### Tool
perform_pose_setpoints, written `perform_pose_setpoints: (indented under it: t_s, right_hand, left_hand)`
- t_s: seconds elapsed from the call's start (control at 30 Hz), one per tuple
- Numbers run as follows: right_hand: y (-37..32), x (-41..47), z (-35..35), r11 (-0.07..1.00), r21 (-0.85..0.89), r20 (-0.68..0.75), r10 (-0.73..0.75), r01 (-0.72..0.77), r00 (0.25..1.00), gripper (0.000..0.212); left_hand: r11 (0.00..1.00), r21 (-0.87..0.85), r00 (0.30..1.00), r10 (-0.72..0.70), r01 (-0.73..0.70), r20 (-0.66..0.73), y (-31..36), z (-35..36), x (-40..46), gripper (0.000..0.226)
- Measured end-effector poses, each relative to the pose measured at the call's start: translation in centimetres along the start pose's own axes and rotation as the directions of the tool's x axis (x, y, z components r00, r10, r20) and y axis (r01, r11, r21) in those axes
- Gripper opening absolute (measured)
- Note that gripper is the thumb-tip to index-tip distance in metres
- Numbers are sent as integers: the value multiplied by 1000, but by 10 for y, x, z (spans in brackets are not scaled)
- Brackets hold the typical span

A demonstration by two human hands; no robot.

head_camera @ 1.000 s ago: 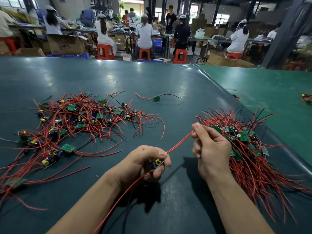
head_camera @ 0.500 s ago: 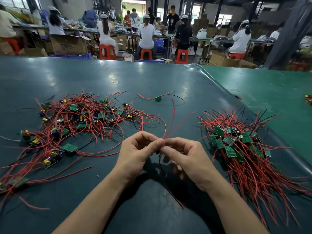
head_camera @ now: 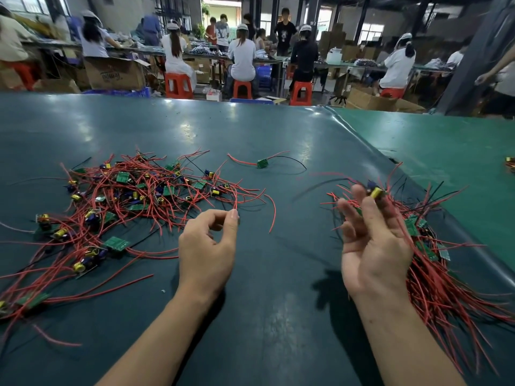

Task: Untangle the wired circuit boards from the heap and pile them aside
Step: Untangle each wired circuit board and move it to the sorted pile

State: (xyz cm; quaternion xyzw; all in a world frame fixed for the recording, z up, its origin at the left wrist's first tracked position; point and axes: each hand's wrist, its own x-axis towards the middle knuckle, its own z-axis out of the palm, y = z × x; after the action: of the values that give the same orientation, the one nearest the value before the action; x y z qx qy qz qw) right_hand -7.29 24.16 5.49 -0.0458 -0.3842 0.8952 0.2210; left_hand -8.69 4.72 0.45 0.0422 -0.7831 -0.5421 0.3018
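On the bench [head_camera: 250,129], seen from the head camera, the heap [head_camera: 133,196] of boards and red wires sprawls to the left, and the sorted pile [head_camera: 434,263] lies at the right, near the seam where the dark mat meets the green one. One stray board [head_camera: 262,163] sits apart, farther back between them.

Right hand [head_camera: 373,246] is palm-up over the pile, its fingers [head_camera: 358,196] holding a board [head_camera: 374,192] with a yellow capacitor at their tips; motion blur makes it hard to say whether this is a firm pinch or a release. Left hand [head_camera: 207,246] hovers beside the heap's near edge, thumb and forefinger curled toward each other at a red wire [head_camera: 236,201] end, seemingly pinching it.

Each board looks light and rigid, with limp, springy leads that snag on neighbours. Judging by that, a grip on the board's edge or its capacitor body should lift cleanly, while pulling a lead alone would likely drag others along and strain the solder joint.
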Motion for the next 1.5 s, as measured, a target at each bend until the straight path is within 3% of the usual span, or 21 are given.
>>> perform_pose_setpoints:
  t_s: [0.07,0.17,0.27,0.37,0.43,0.5,0.57,0.67,0.83,0.97,1.07,1.17,1.2,1.27,1.33,1.4,1.5]
  right_hand:
    - [3,-1,-1,990,95,-96,116,-107,989,26]
    - [8,-2,-3,959,148,-143,262,-241,955,14]
    - [8,-1,-2,943,77,-100,329,-323,939,14]
    - [10,-4,-2,919,-78,-36,386,-387,922,18]
    - [16,-8,-1,878,-281,22,409,-387,912,19]
    - [24,-14,0,795,-503,86,437,-340,895,18]
    - [31,-20,1,726,-612,142,489,-312,861,17]
    - [34,-22,1,699,-651,178,520,-297,836,18]
    - [32,-18,0,700,-656,159,494,-282,855,18]
    - [37,-20,-1,677,-689,168,496,-259,852,19]
    - [43,-23,-2,647,-736,195,488,-202,851,17]
    - [46,-25,0,623,-777,252,436,-88,864,5]
    - [47,-25,0,616,-786,279,430,-53,859,16]
    - [47,-27,0,610,-793,332,437,-4,836,34]
    - [45,-27,0,662,-749,384,402,25,831,36]
    - [45,-27,2,751,-660,413,341,20,845,26]
    - [45,-23,5,802,-596,299,274,-45,914,17]
  left_hand:
    - [993,91,997,72,-70,-20,2,-2,0,14]
    - [913,371,978,201,-169,-49,0,-9,5,10]
    - [773,633,989,113,-30,-91,-8,-20,13,24]
    - [678,723,991,-64,130,-118,-16,-31,22,44]
    - [598,777,977,-183,198,-108,-20,-35,27,47]
    - [529,826,971,-220,196,-90,-24,-37,29,44]
    - [524,832,978,-188,180,-93,-25,-38,30,41]
    - [593,787,985,-135,169,-110,-28,-40,34,35]
    - [829,556,983,46,62,-178,-25,-43,34,21]
    - [889,456,966,152,-41,-209,-17,-39,31,18]
    - [864,414,896,395,-287,-202,-10,-31,21,12]
    - [758,262,773,631,-597,-63,1,-16,4,11]
    - [720,186,732,681,-668,-8,5,-11,-1,12]
    - [661,37,661,744,-750,101,11,-3,-10,13]
    - [640,-76,621,763,-764,178,14,3,-16,14]
    - [677,-136,651,734,-723,193,15,5,-18,22]
    - [782,-201,776,618,-590,126,17,2,-18,32]
